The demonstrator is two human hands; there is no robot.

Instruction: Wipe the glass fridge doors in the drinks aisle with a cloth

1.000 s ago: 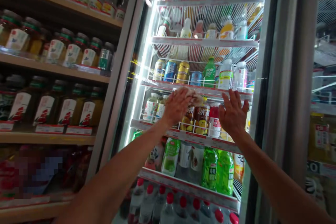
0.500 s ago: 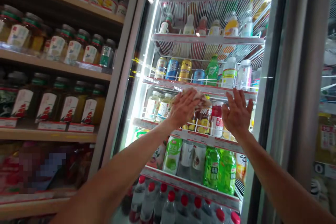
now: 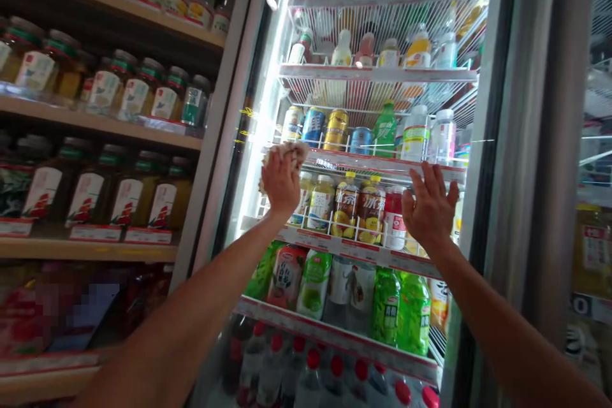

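Observation:
My left hand (image 3: 281,186) presses a crumpled, light patterned cloth (image 3: 292,154) against the glass door, near the bright strip on its left side. Part of the cloth is hidden behind the fingers. To the right, my right hand (image 3: 430,207) is open with fingers spread, up against the glass and holding nothing. Through the pane, between the hands, I see brown-labelled tea bottles (image 3: 346,207) with yellow caps and a red bottle (image 3: 394,217). Cans (image 3: 336,129) and a green bottle (image 3: 385,129) stand on the shelf just above.
The upright drinks cooler has a metal door frame (image 3: 500,159) on the right. Wooden shelves (image 3: 95,111) with several rows of jars and bottles stand to the left. Green bottles (image 3: 414,312) and red-capped bottles (image 3: 310,376) fill the lower cooler shelves.
My left hand has slid left across the glass with the cloth, uncovering the tea bottles behind it. My right hand has stayed in nearly the same place.

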